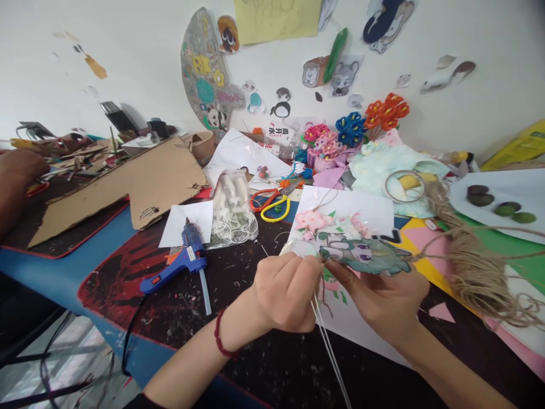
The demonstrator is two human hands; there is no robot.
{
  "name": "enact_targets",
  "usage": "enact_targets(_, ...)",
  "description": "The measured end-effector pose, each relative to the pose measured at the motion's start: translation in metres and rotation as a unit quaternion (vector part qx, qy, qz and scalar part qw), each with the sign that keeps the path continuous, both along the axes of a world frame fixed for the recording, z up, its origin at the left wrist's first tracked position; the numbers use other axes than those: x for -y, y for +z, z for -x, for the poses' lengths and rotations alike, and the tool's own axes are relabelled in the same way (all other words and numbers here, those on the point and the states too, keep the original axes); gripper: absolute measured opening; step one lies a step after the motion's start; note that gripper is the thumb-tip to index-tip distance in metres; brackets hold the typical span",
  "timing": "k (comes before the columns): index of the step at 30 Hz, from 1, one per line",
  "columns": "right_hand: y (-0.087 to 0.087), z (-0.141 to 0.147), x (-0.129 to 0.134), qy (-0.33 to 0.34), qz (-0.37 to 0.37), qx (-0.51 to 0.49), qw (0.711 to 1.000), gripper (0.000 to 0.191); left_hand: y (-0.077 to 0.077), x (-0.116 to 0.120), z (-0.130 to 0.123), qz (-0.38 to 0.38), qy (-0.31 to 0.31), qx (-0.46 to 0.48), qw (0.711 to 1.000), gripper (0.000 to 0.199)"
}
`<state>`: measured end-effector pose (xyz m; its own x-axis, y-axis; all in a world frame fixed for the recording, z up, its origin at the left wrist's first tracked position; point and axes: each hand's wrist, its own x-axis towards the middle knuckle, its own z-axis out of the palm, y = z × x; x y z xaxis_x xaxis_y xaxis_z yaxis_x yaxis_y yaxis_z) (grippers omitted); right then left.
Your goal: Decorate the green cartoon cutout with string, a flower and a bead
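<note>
My left hand (289, 292) is closed, its fingertips meeting those of my right hand. White string (328, 343) runs down from its grip toward the bottom edge. With the thumb and fingers of my right hand (383, 304) I hold a cartoon character cutout (366, 254) with green hair and purple eyes, tilted nearly flat. What lies between the fingertips of both hands is hidden. Beneath them, white paper (370, 335) carries pink paper flowers (313, 220) and green bits.
Left of my hands lie a blue glue gun (191, 253) and a bag of white string (234, 218). Behind are scissors (276, 204), cardboard (128, 176) and colourful flowers (327, 145). Twine (481, 267) lies at right. Another person's arm (17, 182) shows at far left.
</note>
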<state>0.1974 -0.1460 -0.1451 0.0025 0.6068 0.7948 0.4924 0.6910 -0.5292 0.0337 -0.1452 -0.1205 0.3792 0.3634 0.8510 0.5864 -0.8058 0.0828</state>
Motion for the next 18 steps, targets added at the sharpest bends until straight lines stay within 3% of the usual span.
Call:
enact_targets(7, -0.0006, 0.0003, 0.0052, 0.009, -0.006, 0.012, 1.0, 0.02, -0.0023, 0.0005, -0.0011, -0.017, -0.004, 0.014, 1.0, 0.025)
enact_targets(18, 0.0046, -0.0015, 0.0048, 0.005, 0.037, -0.029, 0.999, 0.009, 0.0, 0.0083, 0.0051, -0.041, 0.012, 0.014, 0.999, 0.014)
